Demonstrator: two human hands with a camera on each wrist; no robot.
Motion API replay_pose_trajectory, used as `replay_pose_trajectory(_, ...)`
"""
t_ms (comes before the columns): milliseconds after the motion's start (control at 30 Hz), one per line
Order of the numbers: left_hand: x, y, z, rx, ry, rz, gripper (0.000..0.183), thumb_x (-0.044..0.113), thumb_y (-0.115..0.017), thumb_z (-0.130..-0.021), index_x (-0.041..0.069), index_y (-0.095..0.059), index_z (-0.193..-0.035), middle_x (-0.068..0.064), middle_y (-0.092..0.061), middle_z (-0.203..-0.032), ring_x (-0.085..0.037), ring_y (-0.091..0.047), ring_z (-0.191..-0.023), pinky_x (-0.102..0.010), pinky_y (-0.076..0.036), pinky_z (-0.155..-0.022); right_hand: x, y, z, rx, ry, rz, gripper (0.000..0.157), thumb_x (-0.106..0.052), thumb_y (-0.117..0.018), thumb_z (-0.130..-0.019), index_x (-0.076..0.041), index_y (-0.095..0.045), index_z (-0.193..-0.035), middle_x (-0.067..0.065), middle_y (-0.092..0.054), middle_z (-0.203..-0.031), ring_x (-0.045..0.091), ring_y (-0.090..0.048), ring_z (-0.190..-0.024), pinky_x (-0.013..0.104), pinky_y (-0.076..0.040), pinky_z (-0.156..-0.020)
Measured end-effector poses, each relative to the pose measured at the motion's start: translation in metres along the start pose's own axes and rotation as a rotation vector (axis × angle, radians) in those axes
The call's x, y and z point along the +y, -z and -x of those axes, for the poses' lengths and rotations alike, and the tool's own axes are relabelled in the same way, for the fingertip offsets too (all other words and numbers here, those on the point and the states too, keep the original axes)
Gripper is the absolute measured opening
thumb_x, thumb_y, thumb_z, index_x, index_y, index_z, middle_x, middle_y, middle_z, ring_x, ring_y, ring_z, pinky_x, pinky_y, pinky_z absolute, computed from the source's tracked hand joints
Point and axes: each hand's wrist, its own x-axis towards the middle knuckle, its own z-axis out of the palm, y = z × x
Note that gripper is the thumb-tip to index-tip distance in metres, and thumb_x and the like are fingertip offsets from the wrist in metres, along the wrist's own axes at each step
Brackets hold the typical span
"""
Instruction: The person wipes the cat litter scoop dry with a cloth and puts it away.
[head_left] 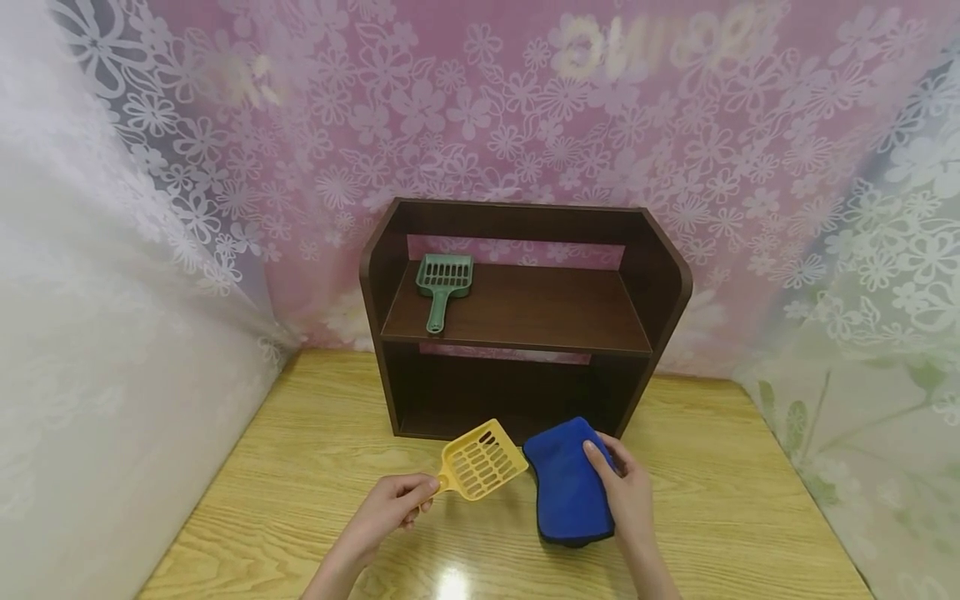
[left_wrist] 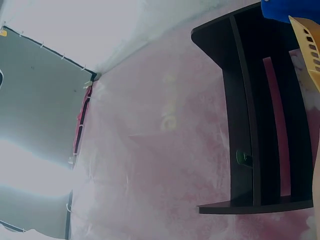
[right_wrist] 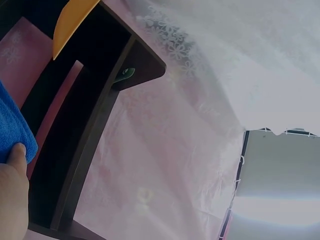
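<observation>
In the head view my left hand (head_left: 396,504) grips a yellow slotted litter scoop (head_left: 483,460) by its handle, the scoop's head tilted up to the right. My right hand (head_left: 627,483) holds a folded blue cloth (head_left: 572,483) with dark edging, thumb on its near face and fingers behind. Scoop and cloth are side by side over the table, in front of the shelf. The scoop's edge (left_wrist: 306,45) shows at the upper right of the left wrist view. In the right wrist view the cloth (right_wrist: 14,127) is at the left, under my thumb.
A dark brown two-tier shelf (head_left: 517,342) stands on the wood-grain table (head_left: 300,467). On its upper board, at the left, lies a green slotted scoop (head_left: 444,279). Flowered pink and white curtains (head_left: 480,125) enclose the back and both sides.
</observation>
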Motion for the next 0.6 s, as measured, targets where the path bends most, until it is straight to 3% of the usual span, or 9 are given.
replay_pose_trajectory(333,-0.001,-0.004,-0.006,-0.013,0.017,-0.01,0.036,0.039,-0.049,-0.094,0.006,-0.061,-0.086,0.002,-0.047,-0.068,-0.01,-0.041,-0.059,-0.029,-0.045,-0.063,-0.018,0.008,-0.005,0.049,0.064,-0.014,0.041,-0.041,-0.066,-0.082,-0.016,-0.063,-0.114,-0.001,-0.061,-0.106,0.01,-0.061,-0.087,0.019,-0.051,-0.07)
replay_pose_trajectory(600,0.003,-0.009,-0.006,0.02,0.005,0.019,0.037,0.035,-0.051,-0.094,0.001,-0.065,-0.092,0.0,-0.053,-0.069,-0.008,-0.048,-0.059,-0.027,-0.051,-0.061,-0.028,0.01,-0.009,0.017,0.163,0.109,0.037,-0.047,-0.064,-0.081,-0.028,-0.064,-0.112,-0.004,-0.062,-0.112,0.012,-0.062,-0.09,0.024,-0.052,-0.07)
